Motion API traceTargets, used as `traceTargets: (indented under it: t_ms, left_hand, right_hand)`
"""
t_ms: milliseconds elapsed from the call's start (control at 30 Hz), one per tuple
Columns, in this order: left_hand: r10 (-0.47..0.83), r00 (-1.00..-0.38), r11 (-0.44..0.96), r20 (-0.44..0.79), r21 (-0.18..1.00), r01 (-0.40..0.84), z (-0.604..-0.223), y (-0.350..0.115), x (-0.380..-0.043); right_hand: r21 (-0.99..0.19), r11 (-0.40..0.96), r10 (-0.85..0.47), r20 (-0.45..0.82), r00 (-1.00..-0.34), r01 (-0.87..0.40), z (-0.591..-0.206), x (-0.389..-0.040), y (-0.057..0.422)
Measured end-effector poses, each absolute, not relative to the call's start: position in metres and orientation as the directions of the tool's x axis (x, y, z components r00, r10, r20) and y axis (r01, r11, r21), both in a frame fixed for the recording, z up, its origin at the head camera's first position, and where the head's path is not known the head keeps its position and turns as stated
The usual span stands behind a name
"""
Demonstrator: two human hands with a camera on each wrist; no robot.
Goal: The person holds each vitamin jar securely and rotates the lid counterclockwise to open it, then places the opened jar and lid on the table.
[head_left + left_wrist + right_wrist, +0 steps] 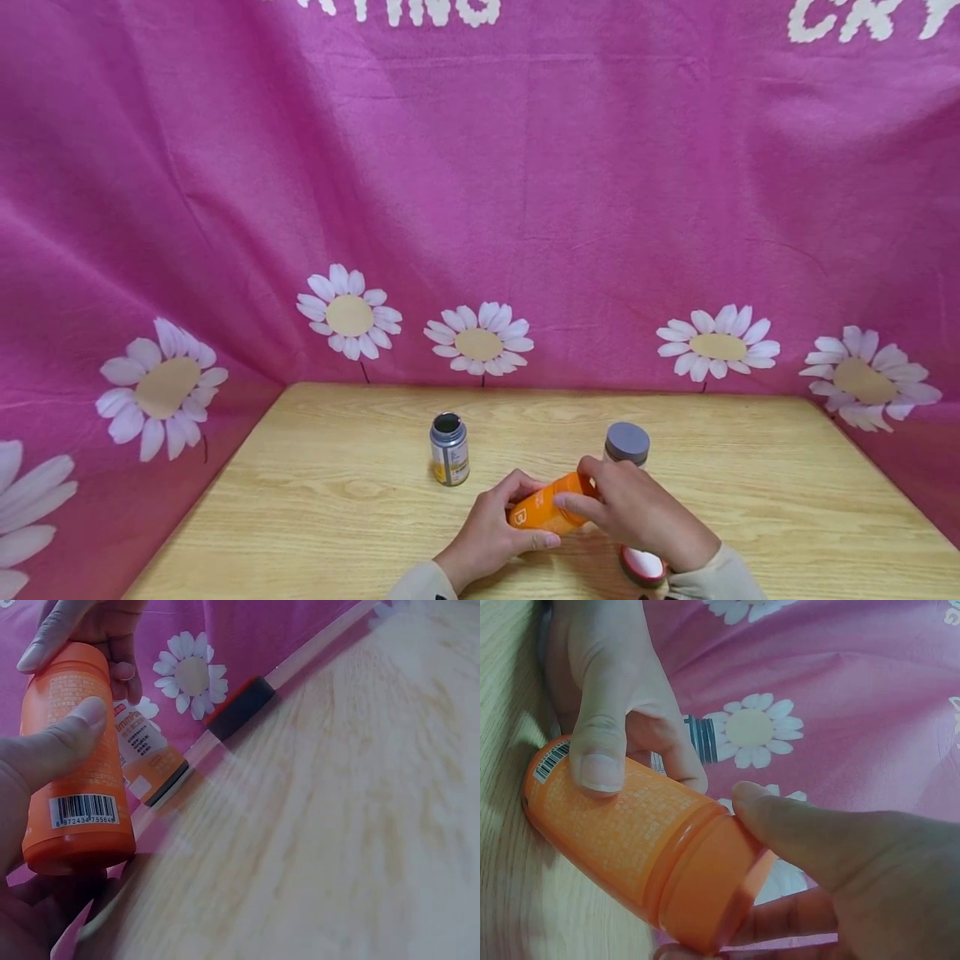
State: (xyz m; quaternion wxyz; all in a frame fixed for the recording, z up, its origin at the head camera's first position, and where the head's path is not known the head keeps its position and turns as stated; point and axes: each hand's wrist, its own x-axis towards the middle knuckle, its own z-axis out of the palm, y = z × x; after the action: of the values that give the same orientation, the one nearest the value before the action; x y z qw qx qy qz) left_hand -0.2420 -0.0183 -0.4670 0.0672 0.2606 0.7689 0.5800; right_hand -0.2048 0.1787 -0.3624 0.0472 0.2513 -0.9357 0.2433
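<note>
An orange plastic bottle [546, 507] lies tilted between my hands, its cap end toward the right. My left hand [491, 527] grips its body, thumb along the near side; in the left wrist view a barcode label [84, 811] shows near its base. My right hand [641, 507] holds the orange cap [711, 889] with thumb and fingers. The cap is on the bottle in the right wrist view. Behind my right hand stands a bottle with a grey lid [627, 442], its lower part hidden in the head view.
An uncapped grey bottle [450, 461] stands upright left of centre on the wooden table [315, 492]. A round lid with a red rim and white inside [643, 567] lies below my right wrist. Pink cloth [600, 192] with printed daisies hangs behind the table.
</note>
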Motion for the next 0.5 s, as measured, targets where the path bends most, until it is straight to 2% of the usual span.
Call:
traceTargets:
  t_ms: [233,367,500]
  left_hand:
    - [0.511,-0.844,0.123,0.161,0.959,0.257,-0.4661,-0.0229,-0.2425]
    - [0.519,-0.839,0.075,0.167,0.968,0.239,-0.4683,-0.0222,-0.2434]
    - [0.531,-0.834,0.053,0.15,0.977,0.209,-0.4687,-0.0204,-0.2432]
  right_hand:
    - [-0.322,0.693,-0.567,0.308,-0.764,-0.645,-0.3632,-0.2002,0.1782]
    - [-0.317,0.702,-0.559,0.311,-0.769,-0.638,-0.3609,-0.1997,0.1782]
    - [-0.397,0.711,-0.529,0.24,-0.814,-0.58,-0.3584,-0.2007,0.1816]
